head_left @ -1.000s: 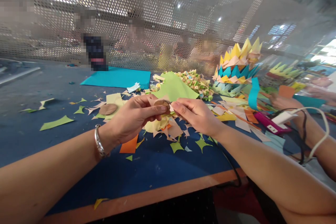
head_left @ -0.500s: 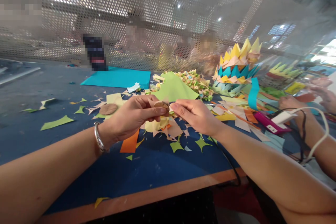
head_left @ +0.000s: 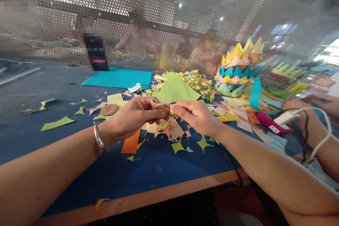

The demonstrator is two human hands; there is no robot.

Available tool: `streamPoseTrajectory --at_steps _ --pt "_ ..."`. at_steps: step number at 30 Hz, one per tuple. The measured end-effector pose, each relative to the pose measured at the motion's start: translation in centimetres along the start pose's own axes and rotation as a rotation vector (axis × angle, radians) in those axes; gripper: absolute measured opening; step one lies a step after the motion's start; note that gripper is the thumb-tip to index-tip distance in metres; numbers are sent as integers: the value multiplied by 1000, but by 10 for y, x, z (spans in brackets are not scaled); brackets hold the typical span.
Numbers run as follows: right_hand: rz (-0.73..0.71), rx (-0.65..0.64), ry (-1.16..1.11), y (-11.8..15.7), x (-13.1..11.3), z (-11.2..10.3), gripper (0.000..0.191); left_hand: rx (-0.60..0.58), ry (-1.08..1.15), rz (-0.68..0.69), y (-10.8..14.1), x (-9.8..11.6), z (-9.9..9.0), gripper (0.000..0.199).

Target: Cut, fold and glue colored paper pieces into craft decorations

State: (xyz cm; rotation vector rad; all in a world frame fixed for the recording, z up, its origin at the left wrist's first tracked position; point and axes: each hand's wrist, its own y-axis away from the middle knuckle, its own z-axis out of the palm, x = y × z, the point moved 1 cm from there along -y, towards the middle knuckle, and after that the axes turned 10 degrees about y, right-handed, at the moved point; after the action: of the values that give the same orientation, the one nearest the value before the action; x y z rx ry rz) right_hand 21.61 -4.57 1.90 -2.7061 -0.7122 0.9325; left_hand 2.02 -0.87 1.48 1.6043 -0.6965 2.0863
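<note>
My left hand (head_left: 137, 116), with a silver bangle at the wrist, is closed in a pinch. Between its thumb and fingers sits a small round brown disc (head_left: 162, 107) with pale pink paper (head_left: 154, 103) against it. Right beside the disc's edge, my right hand (head_left: 194, 114) is also pinched. A thin dark tip shows at its fingertips by the disc; the rest is hidden by the fingers. Another brown disc (head_left: 109, 109) lies on the table left of my left hand. Behind both hands stands a green paper sheet (head_left: 176, 90).
Paper scraps, such as a green one (head_left: 178, 146) and an orange strip (head_left: 131, 143), litter the blue table (head_left: 159, 173). Turquoise paper (head_left: 119, 78) lies behind. A layered paper crown (head_left: 238, 72), a magenta power strip (head_left: 272, 123) with cables, and another person's hands (head_left: 293, 106) are to the right.
My hands stay nearly in place, with the disc and paper turned slightly in my fingers. At the right, the other person's hands have shifted a little.
</note>
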Motion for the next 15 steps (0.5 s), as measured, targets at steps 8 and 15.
streamPoseTrajectory --at_steps 8,15 --pt "-14 -15 27 0 -2 0 44 -6 -19 -9 -1 -1 -1 14" --pt "-21 -22 48 -1 -1 0 45 -8 -65 -51 -2 -1 -2 15"
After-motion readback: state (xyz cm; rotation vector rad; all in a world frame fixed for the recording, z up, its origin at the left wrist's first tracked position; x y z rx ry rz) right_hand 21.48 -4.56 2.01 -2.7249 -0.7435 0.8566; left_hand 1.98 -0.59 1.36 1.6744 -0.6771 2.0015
